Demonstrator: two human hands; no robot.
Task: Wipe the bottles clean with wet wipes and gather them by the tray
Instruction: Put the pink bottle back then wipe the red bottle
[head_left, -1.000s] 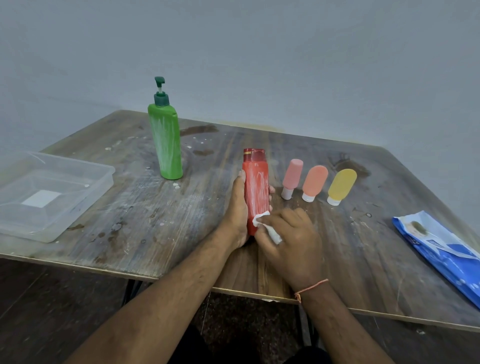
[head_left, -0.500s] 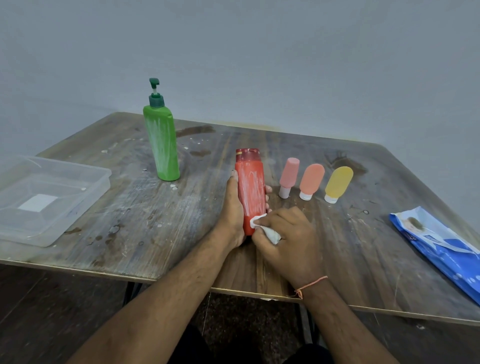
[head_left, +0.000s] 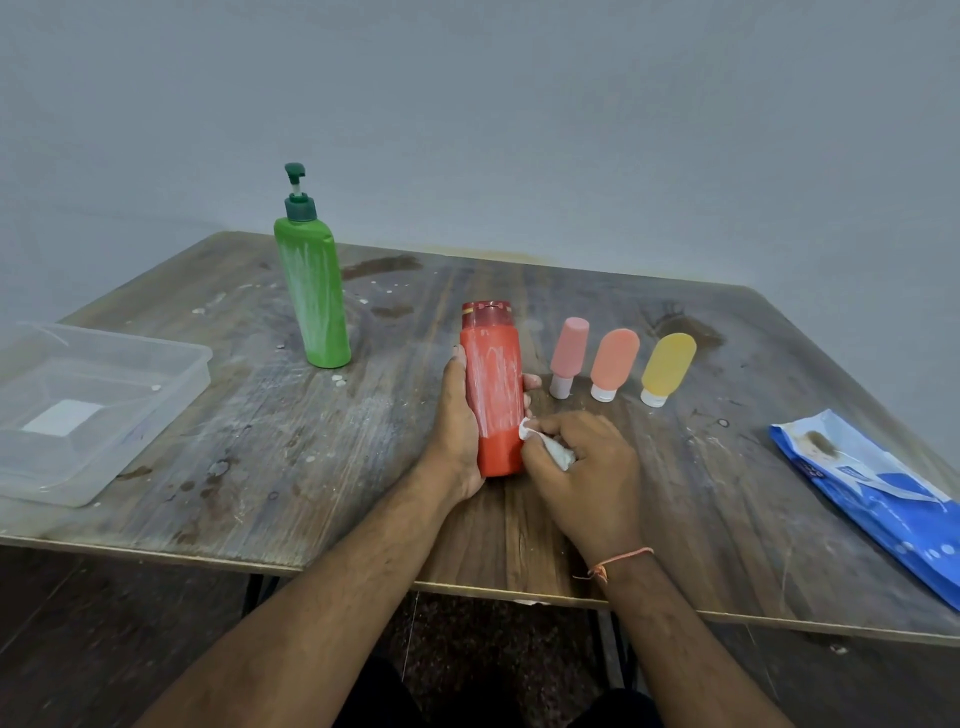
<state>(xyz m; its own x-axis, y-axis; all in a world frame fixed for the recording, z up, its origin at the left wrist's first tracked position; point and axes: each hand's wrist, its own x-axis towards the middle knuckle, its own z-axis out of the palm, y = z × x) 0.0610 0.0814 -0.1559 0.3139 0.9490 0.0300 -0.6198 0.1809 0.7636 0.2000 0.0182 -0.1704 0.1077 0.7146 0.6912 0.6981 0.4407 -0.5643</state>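
Note:
A red bottle (head_left: 493, 384), streaked with white on its upper half, stands in the middle of the wooden table (head_left: 291, 457). My left hand (head_left: 457, 431) grips it from the left and behind. My right hand (head_left: 587, 473) pinches a crumpled white wet wipe (head_left: 545, 441) and presses it to the bottle's lower right side. A tall green pump bottle (head_left: 313, 291), also streaked white, stands at the back left. Three small tubes stand cap-down in a row to the right: pink (head_left: 568, 353), orange (head_left: 613, 361), yellow (head_left: 666, 366). A clear plastic tray (head_left: 171, 384) sits at the left edge.
A blue pack of wet wipes (head_left: 878, 493) lies at the right edge of the table. The table's front edge runs just below my wrists. A grey wall stands behind the table. White specks dot the wood near the green bottle.
My right hand has slid the wipe from the bottle's front to its lower right side. The lower part of the bottle now looks free of white streaks. The camera shifted slightly.

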